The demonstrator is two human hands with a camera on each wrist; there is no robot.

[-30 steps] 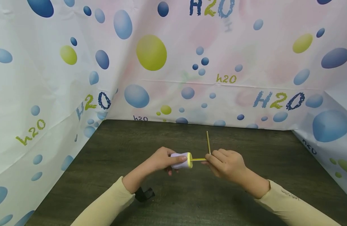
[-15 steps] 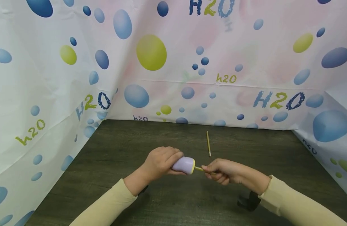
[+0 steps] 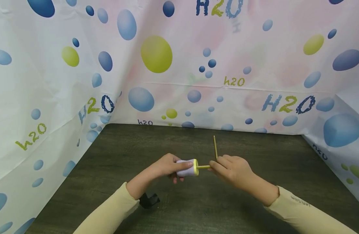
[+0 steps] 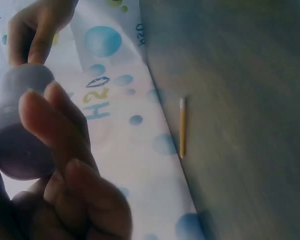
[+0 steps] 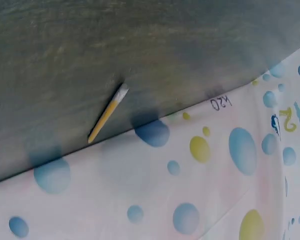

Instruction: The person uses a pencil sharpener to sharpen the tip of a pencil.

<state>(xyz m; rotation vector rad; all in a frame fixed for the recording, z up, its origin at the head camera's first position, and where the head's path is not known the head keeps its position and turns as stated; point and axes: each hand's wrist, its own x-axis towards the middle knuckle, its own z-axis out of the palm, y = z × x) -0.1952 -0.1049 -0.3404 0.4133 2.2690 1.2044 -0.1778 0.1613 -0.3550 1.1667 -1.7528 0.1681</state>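
My left hand (image 3: 167,165) grips a lavender pencil sharpener (image 3: 186,167) with a yellow rim, thumb along its top. In the left wrist view, the sharpener's rounded lavender end (image 4: 22,150) faces the camera, with the curled fingers (image 4: 65,135) around it. A yellow pencil (image 3: 203,167) stands in the sharpener's rimmed end, held level. The far part of that pencil is pinched by my right hand (image 3: 233,170), which hides most of it. The right wrist view shows neither the hand nor the sharpener.
Beyond the right hand a second yellow pencil (image 3: 215,146) lies on the dark wooden table (image 3: 156,139), its tip pointing to the back. A white printed sheet (image 3: 179,74) walls the table at the back and sides. Something black (image 3: 149,201) shows beneath the left wrist.
Both hands twisted in opposite directions half a second ago and are now back near their earlier pose. The pencil stayed in the sharpener. The second pencil has not moved.
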